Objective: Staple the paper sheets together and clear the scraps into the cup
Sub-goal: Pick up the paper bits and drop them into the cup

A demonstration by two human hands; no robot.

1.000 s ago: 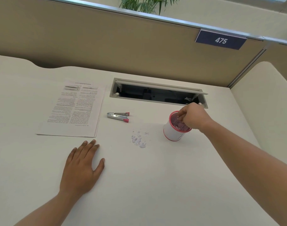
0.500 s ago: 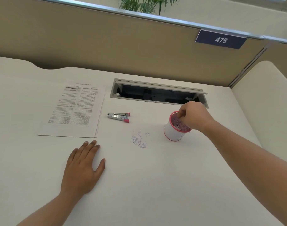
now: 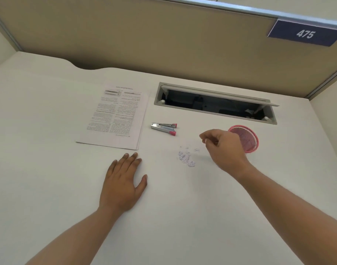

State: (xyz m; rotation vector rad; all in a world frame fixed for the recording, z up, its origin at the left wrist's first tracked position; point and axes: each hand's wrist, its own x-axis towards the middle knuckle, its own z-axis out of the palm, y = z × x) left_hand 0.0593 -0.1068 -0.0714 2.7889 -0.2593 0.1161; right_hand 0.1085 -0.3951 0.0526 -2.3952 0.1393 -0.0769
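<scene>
scraps [image 3: 186, 159] lie in a small pile on the bench [image 3: 49, 111], near the cup [image 3: 248, 139]. head view: the right hand [image 3: 224, 150] has left the cup mouth and hovers just beside the pile, grip curled; whether it is empty i cannot tell. the left hand [image 3: 123, 180] rests flat, grip open. another pinch-and-carry seems due.

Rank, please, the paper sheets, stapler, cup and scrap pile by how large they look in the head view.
1. paper sheets
2. cup, partly hidden by the right hand
3. stapler and scrap pile: too alike to rank
</scene>
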